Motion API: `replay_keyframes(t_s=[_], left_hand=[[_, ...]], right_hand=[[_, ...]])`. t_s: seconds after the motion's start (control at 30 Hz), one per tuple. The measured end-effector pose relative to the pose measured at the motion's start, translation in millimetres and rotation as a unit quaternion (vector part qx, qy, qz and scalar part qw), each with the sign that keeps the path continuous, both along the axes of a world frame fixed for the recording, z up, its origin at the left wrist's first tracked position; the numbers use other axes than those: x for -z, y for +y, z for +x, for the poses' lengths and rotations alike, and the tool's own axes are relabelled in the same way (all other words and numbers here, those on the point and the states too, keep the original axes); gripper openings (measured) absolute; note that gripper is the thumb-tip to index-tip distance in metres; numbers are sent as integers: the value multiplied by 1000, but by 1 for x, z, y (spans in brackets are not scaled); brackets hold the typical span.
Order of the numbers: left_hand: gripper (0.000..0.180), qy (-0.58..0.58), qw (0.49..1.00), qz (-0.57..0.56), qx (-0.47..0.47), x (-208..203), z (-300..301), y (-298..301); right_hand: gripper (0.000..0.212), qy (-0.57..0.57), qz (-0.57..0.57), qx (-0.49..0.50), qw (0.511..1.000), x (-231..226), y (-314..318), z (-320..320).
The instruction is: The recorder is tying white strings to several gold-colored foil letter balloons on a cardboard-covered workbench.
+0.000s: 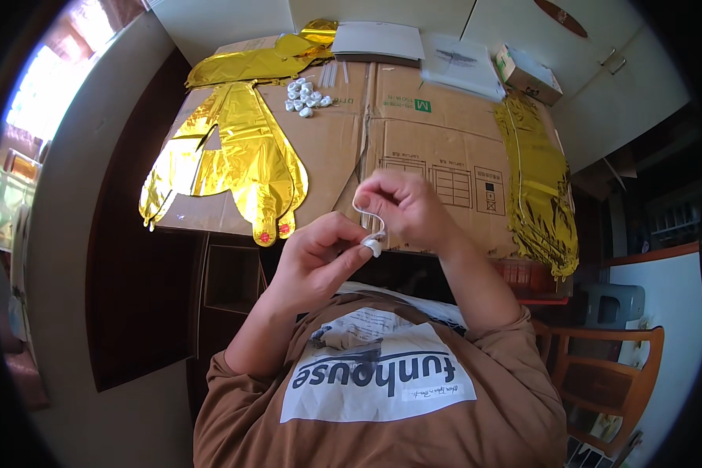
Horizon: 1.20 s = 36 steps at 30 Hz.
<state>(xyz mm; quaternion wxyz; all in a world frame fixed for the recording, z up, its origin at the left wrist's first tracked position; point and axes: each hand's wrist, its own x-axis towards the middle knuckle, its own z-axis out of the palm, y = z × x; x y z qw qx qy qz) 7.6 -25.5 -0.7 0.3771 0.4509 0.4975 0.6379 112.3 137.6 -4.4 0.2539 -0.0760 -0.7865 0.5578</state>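
Brown shirt cloth (378,434) lies nearest, just behind both hands. Above it the left hand (320,257) is nearly closed, thumb and bent fingers pinching a small white bundle (374,247) at their tips. From that bundle a white string (381,221) curves up to the right hand (408,207), just ahead and to the right, its thumb and forefinger pinched on the string, the other fingers curled in. Only a short length stands free between the hands; the rest seems wound up at the left fingertips, so little looks drawn out. Cardboard (335,164) spreads beyond both hands. Ahead and left of the left hand, a gold foil balloon (269,164) lies flat, apparently unfilled. Well right of the right hand, a second gold foil piece (534,179) also lies flat. Farther ahead of the left hand sits a pile of white bundles (303,97), seemingly all wound up, beside some clear straws (329,75); beyond are further gold foil (242,67) and a white box (377,39)
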Motion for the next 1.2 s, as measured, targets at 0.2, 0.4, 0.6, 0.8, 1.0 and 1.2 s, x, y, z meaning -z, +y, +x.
replay_keyframes(t_s=[0.2,0.4,0.6,0.8,1.0,1.2], left_hand=[[7,150,963,30,-222,10,-17,7],[15,336,916,43,-213,9,-6,14],[12,304,940,74,-134,2,0,8],[8,272,934,-6,-233,9,-15,12],[10,255,963,3,-82,-1,-3,12],[8,216,957,-21,-193,9,-11,19]], right_hand=[[11,-18,202,-48,978,13,-36,21],[7,45,299,-16,953,-42,-22,20],[7,9,103,-50,993,-13,13,-5],[7,-7,141,-81,987,5,-18,13],[10,17,161,-14,987,-18,11,0],[17,19,166,-42,985,15,-18,13]])
